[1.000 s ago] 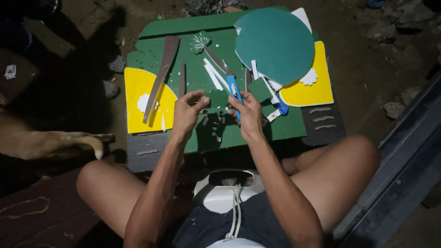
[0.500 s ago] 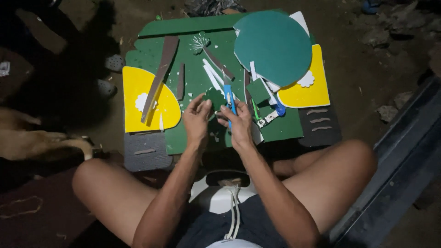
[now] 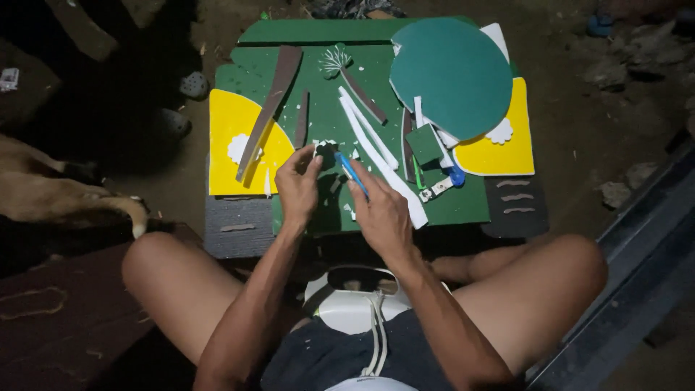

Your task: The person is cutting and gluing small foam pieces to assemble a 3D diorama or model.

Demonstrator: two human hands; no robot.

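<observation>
Foam shapes cover the green surface [image 3: 318, 32], spread flat so each piece stays within reach. The left hand [image 3: 299, 187] pinches a small dark green cut-out [image 3: 327, 154] between thumb and fingertips, lifting it just above the board, probably to turn it toward the blade. The right hand [image 3: 380, 213] is closed around a blue craft knife [image 3: 352, 174], gripped like a pen with the tip near the cut-out.

Counted: two yellow sheets, one [image 3: 235, 145] at the left and one [image 3: 507, 148] at the right; one large teal disc [image 3: 452, 76] lying over the right sheet; two long white strips [image 3: 376, 156] side by side; three brown strips, the longest [image 3: 271, 101] resting aslant across the left yellow sheet.
</observation>
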